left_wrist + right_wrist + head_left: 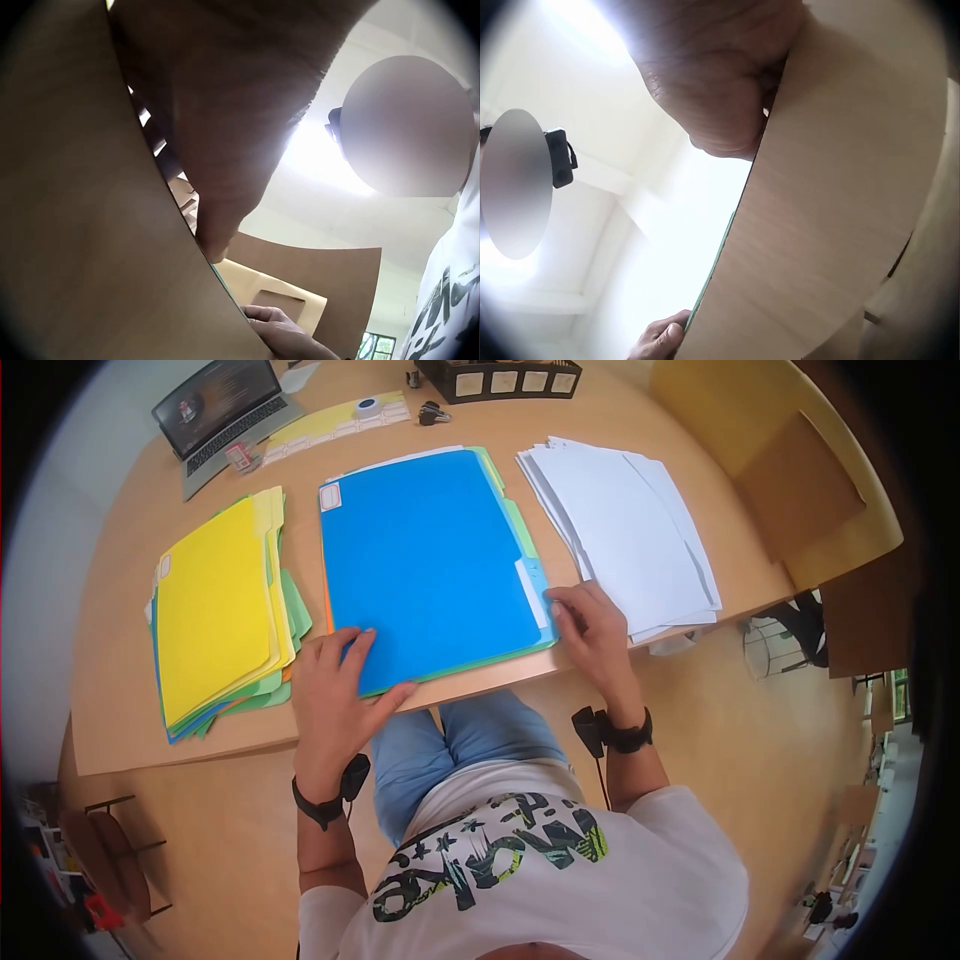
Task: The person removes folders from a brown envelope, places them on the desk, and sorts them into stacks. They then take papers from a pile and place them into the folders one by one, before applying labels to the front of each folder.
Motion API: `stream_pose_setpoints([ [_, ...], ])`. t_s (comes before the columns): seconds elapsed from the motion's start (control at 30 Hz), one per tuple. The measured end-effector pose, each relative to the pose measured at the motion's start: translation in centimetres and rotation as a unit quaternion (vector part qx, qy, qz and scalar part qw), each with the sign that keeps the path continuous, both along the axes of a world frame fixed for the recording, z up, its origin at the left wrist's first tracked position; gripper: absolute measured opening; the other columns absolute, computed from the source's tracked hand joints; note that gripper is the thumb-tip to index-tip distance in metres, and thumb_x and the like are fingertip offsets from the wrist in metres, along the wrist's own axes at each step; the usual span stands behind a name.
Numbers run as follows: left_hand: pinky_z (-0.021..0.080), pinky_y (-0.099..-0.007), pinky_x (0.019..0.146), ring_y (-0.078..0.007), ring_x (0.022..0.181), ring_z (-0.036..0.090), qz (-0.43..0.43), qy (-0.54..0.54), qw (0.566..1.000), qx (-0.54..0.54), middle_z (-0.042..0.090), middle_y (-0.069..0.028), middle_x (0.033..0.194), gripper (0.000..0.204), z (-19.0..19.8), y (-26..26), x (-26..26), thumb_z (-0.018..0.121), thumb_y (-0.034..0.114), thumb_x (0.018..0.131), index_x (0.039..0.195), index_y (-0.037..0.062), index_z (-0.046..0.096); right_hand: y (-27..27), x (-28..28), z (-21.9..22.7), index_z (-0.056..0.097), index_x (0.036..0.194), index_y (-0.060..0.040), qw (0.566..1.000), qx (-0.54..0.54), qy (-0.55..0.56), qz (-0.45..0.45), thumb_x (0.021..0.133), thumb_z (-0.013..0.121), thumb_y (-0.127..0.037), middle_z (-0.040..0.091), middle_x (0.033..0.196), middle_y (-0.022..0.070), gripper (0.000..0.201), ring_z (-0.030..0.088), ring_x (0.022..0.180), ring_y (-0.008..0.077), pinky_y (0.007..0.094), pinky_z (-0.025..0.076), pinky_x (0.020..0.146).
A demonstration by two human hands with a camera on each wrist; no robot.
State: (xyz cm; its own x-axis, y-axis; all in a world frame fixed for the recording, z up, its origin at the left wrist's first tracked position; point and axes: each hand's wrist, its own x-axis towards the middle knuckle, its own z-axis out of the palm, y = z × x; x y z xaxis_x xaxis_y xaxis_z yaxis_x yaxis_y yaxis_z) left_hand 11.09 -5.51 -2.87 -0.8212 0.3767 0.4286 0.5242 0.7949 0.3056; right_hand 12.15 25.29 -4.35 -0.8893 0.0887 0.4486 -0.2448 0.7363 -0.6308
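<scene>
A blue folder (pixel 430 560) tops a stack of folders, with white sheets and green edges showing beneath it and a label at its upper left corner. My left hand (pixel 335 685) rests at the stack's near left corner, fingertips on the blue cover and thumb spread along the near edge. At the stack's right side, my right hand (pixel 593 628) touches the edge near a light blue tab with its fingertips, its fingers loosely bent. The left wrist view shows the left hand (pixel 225 127) from below, at the table edge. Seen from below too, the right hand (pixel 716 82) hides its own fingertips.
Yellow folders (pixel 220 600) lie in an uneven stack on the left of the table (pixel 120 700). White papers (pixel 640 540) are piled on the right. At the back stand a laptop (pixel 220 415) and a black tray (pixel 500 380); keys (pixel 433 414) lie near the tray.
</scene>
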Motion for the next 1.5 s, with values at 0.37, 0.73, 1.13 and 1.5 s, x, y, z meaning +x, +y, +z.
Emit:
stream_pose_setpoints([
  [0.37, 0.043, -0.0426, 0.082, -0.031, 0.099, 0.051, -0.011, 0.005, 1.0, -0.015, 0.057, -0.0115, 0.106, 0.061, 0.3, -0.1, -0.6, 0.08, 0.046, 0.066, 0.107, 0.0051, 0.062, -0.4, 0.2, 1.2, 0.069, 0.098, -0.0085, 0.998, 0.052, -0.027, 0.007, 0.082, 0.062, -0.004, 0.056, 0.082, 0.0086, 0.018, 0.056, 0.073, 0.0258, 0.0364, 0.045, 0.064],
  [0.73, 0.043, -0.043, 0.083, -0.0311, 0.098, 0.05, -0.012, -0.009, 1.0, -0.027, 0.055, -0.0129, 0.108, 0.069, 0.7, 0.5, -1.0, 0.077, 0.051, 0.067, 0.113, 0.0016, 0.061, -0.6, 0.5, 2.5, 0.066, 0.105, -0.0036, 0.99, 0.126, -0.045, 0.052, 0.079, 0.065, -0.008, 0.055, 0.086, 0.0125, 0.026, 0.053, 0.078, 0.0291, 0.0389, 0.042, 0.07],
  [1.13, 0.048, -0.0391, 0.075, -0.0301, 0.09, 0.056, -0.028, 0.011, 0.999, -0.045, 0.059, -0.0128, 0.1, 0.062, 0.2, 0.1, -1.4, 0.077, 0.046, 0.069, 0.107, -0.0015, 0.064, -0.1, 1.0, 2.9, 0.065, 0.11, -0.0043, 0.988, 0.081, -0.121, 0.053, 0.08, 0.068, -0.017, 0.051, 0.085, 0.0111, 0.032, 0.051, 0.081, 0.0273, 0.0369, 0.042, 0.073],
  [1.5, 0.046, -0.0377, 0.067, -0.0269, 0.077, 0.054, -0.044, 0.059, 0.995, -0.074, 0.059, -0.0091, 0.088, 0.055, 0.8, 0.7, -1.2, 0.075, 0.047, 0.072, 0.099, -0.0001, 0.065, 0.2, 0.9, 3.2, 0.064, 0.113, -0.0022, 0.981, 0.11, -0.12, 0.101, 0.067, 0.079, -0.035, 0.055, 0.087, 0.0115, 0.059, 0.056, 0.08, 0.0262, 0.0362, 0.046, 0.072],
])
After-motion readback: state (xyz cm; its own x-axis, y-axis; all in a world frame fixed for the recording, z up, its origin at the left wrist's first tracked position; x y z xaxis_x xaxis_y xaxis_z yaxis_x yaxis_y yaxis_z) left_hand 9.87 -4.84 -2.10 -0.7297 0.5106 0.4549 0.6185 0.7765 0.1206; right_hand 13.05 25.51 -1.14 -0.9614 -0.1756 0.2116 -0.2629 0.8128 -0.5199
